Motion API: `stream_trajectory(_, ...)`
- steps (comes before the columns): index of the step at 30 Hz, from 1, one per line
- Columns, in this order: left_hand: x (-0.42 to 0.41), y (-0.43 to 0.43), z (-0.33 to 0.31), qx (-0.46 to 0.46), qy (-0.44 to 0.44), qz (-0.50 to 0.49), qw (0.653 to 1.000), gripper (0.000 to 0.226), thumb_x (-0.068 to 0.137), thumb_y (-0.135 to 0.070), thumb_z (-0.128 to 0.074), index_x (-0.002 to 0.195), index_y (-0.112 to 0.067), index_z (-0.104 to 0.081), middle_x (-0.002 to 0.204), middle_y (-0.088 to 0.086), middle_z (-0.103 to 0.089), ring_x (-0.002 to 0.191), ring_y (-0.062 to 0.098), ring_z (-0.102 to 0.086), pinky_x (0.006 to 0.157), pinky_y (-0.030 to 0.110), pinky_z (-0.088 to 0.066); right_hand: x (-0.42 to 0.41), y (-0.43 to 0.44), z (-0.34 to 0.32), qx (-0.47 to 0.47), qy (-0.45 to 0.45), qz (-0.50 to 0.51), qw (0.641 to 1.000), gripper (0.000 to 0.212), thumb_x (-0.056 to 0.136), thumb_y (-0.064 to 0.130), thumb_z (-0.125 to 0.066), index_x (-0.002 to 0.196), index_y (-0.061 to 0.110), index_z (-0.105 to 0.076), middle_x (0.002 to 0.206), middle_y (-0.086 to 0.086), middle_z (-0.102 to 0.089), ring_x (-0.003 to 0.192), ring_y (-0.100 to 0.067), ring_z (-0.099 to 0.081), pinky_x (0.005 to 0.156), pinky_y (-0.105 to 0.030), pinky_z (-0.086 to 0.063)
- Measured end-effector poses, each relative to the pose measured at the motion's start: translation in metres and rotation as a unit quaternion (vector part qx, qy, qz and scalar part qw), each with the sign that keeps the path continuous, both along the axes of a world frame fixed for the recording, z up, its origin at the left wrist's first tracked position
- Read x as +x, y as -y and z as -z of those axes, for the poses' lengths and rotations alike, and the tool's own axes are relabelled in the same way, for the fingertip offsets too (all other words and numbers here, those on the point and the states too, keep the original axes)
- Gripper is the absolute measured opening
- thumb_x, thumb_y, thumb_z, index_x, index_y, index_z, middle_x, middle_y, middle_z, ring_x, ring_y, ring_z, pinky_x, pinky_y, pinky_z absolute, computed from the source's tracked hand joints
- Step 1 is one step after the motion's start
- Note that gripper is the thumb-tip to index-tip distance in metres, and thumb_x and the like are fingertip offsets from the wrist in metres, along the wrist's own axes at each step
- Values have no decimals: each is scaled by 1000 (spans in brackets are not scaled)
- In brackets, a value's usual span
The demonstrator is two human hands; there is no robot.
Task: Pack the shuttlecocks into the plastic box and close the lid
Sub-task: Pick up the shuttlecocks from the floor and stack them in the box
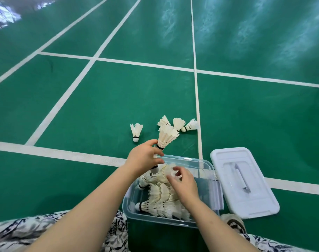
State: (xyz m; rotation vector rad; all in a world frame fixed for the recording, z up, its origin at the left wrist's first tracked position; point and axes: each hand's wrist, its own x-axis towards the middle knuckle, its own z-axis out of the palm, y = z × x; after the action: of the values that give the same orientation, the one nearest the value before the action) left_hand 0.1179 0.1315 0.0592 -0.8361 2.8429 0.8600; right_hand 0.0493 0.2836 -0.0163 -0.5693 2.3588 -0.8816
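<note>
Packing mostly done: left hand (143, 158) pinches a shuttlecock (166, 137), right hand (185, 185) grip unclear over box (202, 161); four loose shuttlecocks (136, 131) at twelve o'clock; lid (255, 200) off.

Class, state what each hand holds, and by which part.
Left hand pinches a shuttlecock by its cork end; right hand reaches into the plastic box, hold unclear.

A green court floor (118, 99) fills the view, crossed by white lines (196, 88) that meet at right angles. Pale light reflections (167, 20) streak its far part. At the near edge lies white cloth (18, 231) with a dark leafy print, and a beige shoe (235, 222) rests on the floor.
</note>
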Motion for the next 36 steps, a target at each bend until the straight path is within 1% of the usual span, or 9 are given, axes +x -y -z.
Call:
stream_trajectory(4,2,-3,-3,-15,19,19,1000,30,83,-35,-66,109,-22,-70,141,-13,-45,108,13,-59,86,28,-47,-7,5,-32,-131,10,105,986,35,83,31,-65,115,26,-49,106,5,-51,101,-15,-51,84,-30,-43)
stream_trajectory(8,1,-11,-12,-32,15,41,999,27,83,-35,-64,107,-24,-71,140,-15,-45,108,12,-58,84,26,-44,-18,15,-70,-215,-56,85,971,43,82,28,-69,122,26,-52,117,7,-44,109,-9,-42,95,-27,-36)
stream_trajectory(12,0,-24,-22,-60,12,77,995,24,85,-35,-61,105,-26,-71,138,-16,-47,108,13,-58,79,23,-40,-24,17,-86,-174,-144,41,973,20,78,31,-73,96,21,-71,120,1,-51,114,-16,-38,99,-29,-31)
stream_trajectory(15,4,-27,-23,-70,17,79,994,22,88,-28,-57,106,-26,-70,140,-12,-45,109,15,-58,82,26,-43,-24,8,-85,-164,-162,56,972,19,77,34,-73,82,15,-74,115,5,-55,114,-16,-37,97,-31,-33)
stream_trajectory(21,11,-19,-23,-54,-26,-7,998,28,86,-6,-51,110,-20,-58,139,0,-38,98,27,-59,79,35,-49,-23,-22,-71,-71,-143,110,981,28,91,37,-55,92,16,-74,90,2,-56,99,-23,-45,83,-35,-38)
stream_trajectory(25,9,-15,-22,-14,-65,-47,997,43,85,-3,-46,125,-20,-40,123,7,-47,99,31,-55,82,40,-48,-23,-29,-48,-41,-105,97,989,31,93,37,-50,87,17,-73,89,-2,-66,93,-25,-55,74,-34,-46)
stream_trajectory(29,6,-12,-17,-1,-45,-52,998,41,90,-7,-41,130,-16,-36,92,7,-56,81,27,-51,72,37,-43,-18,-26,-37,-32,-50,63,996,28,94,37,-49,79,24,-68,75,4,-59,77,-20,-55,55,-25,-34)
stream_trajectory(33,7,-11,-7,-13,-37,-55,998,36,90,-9,-40,126,-14,-36,81,5,-54,70,26,-49,62,34,-37,-16,-23,-24,28,-2,32,999,35,93,43,-49,61,31,-53,65,8,-57,69,-18,-56,57,-27,-37)
stream_trajectory(36,7,-7,-3,-10,-35,-64,997,32,90,-9,-42,122,-12,-40,93,10,-61,71,27,-48,61,33,-35,-18,-27,-13,55,2,23,998,24,94,40,-48,79,28,-63,75,5,-65,71,-17,-59,59,-27,-40)
